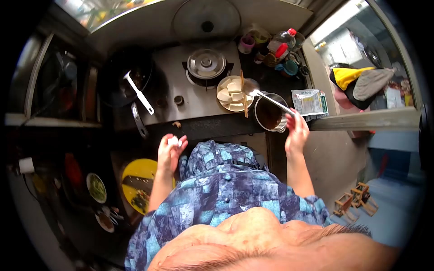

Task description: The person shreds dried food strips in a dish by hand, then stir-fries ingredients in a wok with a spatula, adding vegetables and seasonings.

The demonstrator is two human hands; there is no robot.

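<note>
So the right hand (297, 131) is pinched shut on the far end of a long metal spoon (274, 101), just right of the plate (234, 108) of white slabs (234, 86), and that plate's my landmark here. The spoon's bowl end sits by the plate's right edge, while its handle slants over the pot (257, 119) of brown stuff just right of the plate. I'd guess they grip it that far back to keep their fingers off the pot

The left hand (168, 154) is well left of the plate and nearer the body, fingers curled up round a small white thing (173, 141). Can't tell what it is, but a loose cupped grip makes sense for something that little. The two hands are well apart

Chopsticks (244, 97) lie across the plate's right side, probably to keep the tips off the counter. The lidded pot (206, 64) is beyond the plate and a bit left, and the white spatula (141, 94) is way left of the plate, resting by the dark pan, handle towards the person, so easy to grab imo
</note>
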